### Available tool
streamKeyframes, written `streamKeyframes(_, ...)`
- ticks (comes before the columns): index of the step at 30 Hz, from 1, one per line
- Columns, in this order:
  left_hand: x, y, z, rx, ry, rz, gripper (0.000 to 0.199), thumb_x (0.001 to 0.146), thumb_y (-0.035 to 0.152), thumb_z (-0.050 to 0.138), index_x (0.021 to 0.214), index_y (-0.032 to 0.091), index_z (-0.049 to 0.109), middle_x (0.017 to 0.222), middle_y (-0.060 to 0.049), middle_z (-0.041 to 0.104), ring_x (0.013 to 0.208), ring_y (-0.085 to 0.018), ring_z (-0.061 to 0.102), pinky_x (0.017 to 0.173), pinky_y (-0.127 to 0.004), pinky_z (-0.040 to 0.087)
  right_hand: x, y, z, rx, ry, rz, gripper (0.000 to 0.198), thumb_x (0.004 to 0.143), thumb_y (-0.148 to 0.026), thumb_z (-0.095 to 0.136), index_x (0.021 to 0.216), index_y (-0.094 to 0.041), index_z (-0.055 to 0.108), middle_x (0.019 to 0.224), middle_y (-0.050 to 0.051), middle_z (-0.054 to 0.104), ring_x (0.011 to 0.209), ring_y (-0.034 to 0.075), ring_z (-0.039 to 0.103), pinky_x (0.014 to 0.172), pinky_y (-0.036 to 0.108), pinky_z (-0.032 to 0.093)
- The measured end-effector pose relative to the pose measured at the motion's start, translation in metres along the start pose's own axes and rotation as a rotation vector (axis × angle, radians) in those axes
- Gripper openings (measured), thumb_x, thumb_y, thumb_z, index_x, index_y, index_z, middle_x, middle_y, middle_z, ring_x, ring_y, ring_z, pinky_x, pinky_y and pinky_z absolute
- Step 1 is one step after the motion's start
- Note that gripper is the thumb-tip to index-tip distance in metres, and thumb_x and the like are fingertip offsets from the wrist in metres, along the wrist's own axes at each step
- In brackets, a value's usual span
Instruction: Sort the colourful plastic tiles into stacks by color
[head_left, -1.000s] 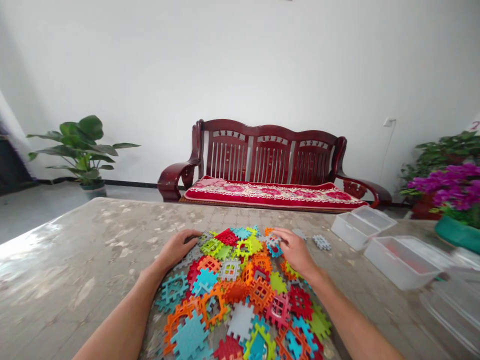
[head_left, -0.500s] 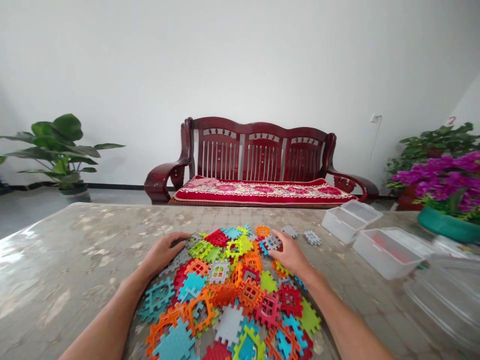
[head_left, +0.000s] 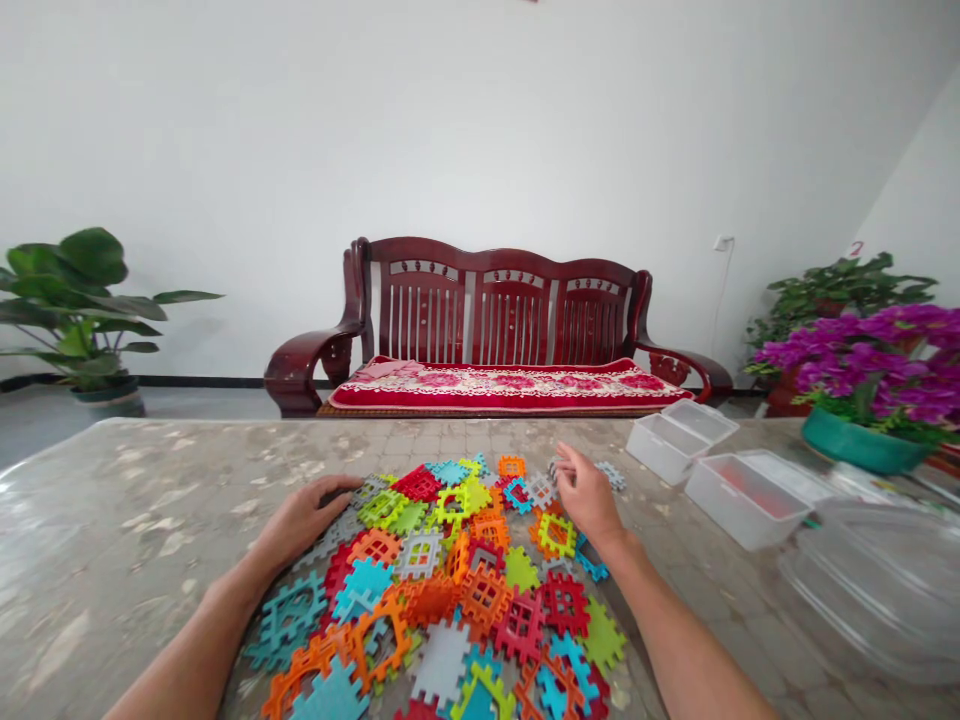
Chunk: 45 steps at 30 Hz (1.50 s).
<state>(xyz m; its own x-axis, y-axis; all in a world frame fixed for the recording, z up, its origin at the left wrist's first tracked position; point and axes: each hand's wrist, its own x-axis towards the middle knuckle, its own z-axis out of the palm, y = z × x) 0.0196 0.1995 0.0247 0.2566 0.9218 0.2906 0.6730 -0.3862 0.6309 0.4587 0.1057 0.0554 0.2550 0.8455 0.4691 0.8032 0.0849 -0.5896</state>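
A heap of interlocking plastic puzzle tiles in grey, orange, red, blue and lime green spreads between my forearms. My left hand (head_left: 311, 512) lies along the heap's left edge, fingers extended and thumb apart, its fingertips by a grey tile (head_left: 369, 490). At the far right edge, my right hand (head_left: 589, 492) has a raised index finger and the others partly bent; it appears to hold nothing. Close to its fingers are a grey window tile (head_left: 541, 491) and a blue frame tile (head_left: 517, 495). Another grey tile (head_left: 611, 475) lies just right of it, partly covered.
Two clear plastic boxes (head_left: 746, 515) stand on the patterned table (head_left: 180, 500) at the right, near clear lids (head_left: 885, 590) and a teal pot (head_left: 862, 440) of purple flowers. Beyond the table is a dark red wooden bench (head_left: 517, 310). A leafy plant (head_left: 94, 310) stands far left.
My right hand has shifted over the grey tile that lay to its right, and its index finger has lifted. My left hand stays by the heap's left edge. The view has turned slightly right.
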Motion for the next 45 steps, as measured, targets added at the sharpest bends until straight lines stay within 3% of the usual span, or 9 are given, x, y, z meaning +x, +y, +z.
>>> streamKeyframes(4,0.0,0.002,-0.001,-0.003,-0.002,-0.004,0.053,0.076,0.064,0.055,0.102,0.023,0.076,0.108,-0.007,0.077,0.104,-0.029,0.069,0.099,-0.042,0.051,0.004,0.009,-0.008,-0.037,0.054,0.065,0.048,0.081,-0.016,0.045,0.127,-0.018,0.061,0.113,0.008,0.071,0.096,0.019,0.068,0.094,0.033,0.051)
streamKeyframes(7,0.001,0.002,0.0,-0.001,0.011,-0.01,0.055,0.074,0.066,0.055,0.101,0.023,0.076,0.108,-0.008,0.077,0.103,-0.03,0.07,0.099,-0.042,0.051,-0.003,0.001,-0.008,-0.115,-0.072,0.056,0.042,0.081,-0.024,0.053,0.122,-0.02,0.064,0.111,0.007,0.073,0.092,0.02,0.068,0.091,0.033,0.051)
streamKeyframes(10,0.001,0.002,0.0,0.001,0.014,-0.011,0.055,0.074,0.067,0.055,0.1,0.023,0.077,0.108,-0.008,0.077,0.103,-0.03,0.07,0.099,-0.042,0.051,-0.011,-0.014,-0.007,-0.267,-0.208,0.023,0.046,0.08,-0.035,0.061,0.123,-0.018,0.064,0.115,0.01,0.071,0.103,0.025,0.065,0.094,0.036,0.048)
streamKeyframes(13,0.0,0.002,0.0,-0.002,0.02,-0.008,0.055,0.074,0.068,0.055,0.099,0.024,0.077,0.107,-0.007,0.078,0.103,-0.029,0.07,0.099,-0.042,0.051,-0.015,-0.027,-0.008,-0.415,-0.279,0.01,0.056,0.078,-0.037,0.064,0.13,-0.016,0.061,0.119,0.015,0.069,0.113,0.031,0.061,0.096,0.041,0.046)
streamKeyframes(16,0.0,0.002,0.001,-0.006,0.025,-0.006,0.055,0.074,0.068,0.055,0.1,0.024,0.077,0.107,-0.007,0.078,0.103,-0.029,0.07,0.098,-0.042,0.052,-0.017,-0.033,-0.009,-0.493,-0.315,0.032,0.056,0.078,-0.035,0.064,0.131,-0.019,0.06,0.116,0.015,0.07,0.109,0.031,0.063,0.091,0.04,0.047)
streamKeyframes(21,0.0,0.0,0.001,0.001,0.019,-0.005,0.054,0.075,0.065,0.055,0.101,0.023,0.076,0.108,-0.007,0.077,0.103,-0.029,0.07,0.099,-0.042,0.051,-0.017,-0.03,-0.008,-0.459,-0.295,0.031,0.049,0.08,-0.033,0.06,0.126,-0.02,0.063,0.114,0.013,0.072,0.105,0.028,0.066,0.09,0.037,0.047)
streamKeyframes(29,0.001,-0.001,0.001,-0.008,0.014,0.007,0.052,0.076,0.065,0.055,0.1,0.024,0.077,0.108,-0.007,0.077,0.104,-0.029,0.069,0.099,-0.041,0.051,0.009,-0.001,-0.02,-0.341,-0.004,0.062,0.047,0.083,-0.03,0.055,0.127,-0.018,0.062,0.124,0.01,0.068,0.117,0.026,0.058,0.104,0.036,0.04)
streamKeyframes(37,0.001,0.001,0.0,0.0,0.009,0.003,0.05,0.076,0.063,0.055,0.1,0.025,0.077,0.106,-0.006,0.078,0.102,-0.028,0.07,0.098,-0.041,0.052,0.018,0.013,-0.013,-0.419,-0.061,0.121,0.05,0.084,-0.033,0.055,0.13,-0.014,0.06,0.122,0.014,0.068,0.117,0.028,0.059,0.099,0.036,0.042)
streamKeyframes(45,0.0,0.001,0.0,0.001,0.007,-0.001,0.049,0.076,0.06,0.055,0.1,0.023,0.076,0.107,-0.007,0.077,0.103,-0.029,0.07,0.099,-0.041,0.052,0.012,0.011,-0.009,-0.47,-0.113,0.162,0.067,0.082,-0.043,0.057,0.141,-0.011,0.048,0.124,0.017,0.066,0.115,0.033,0.058,0.093,0.039,0.044)
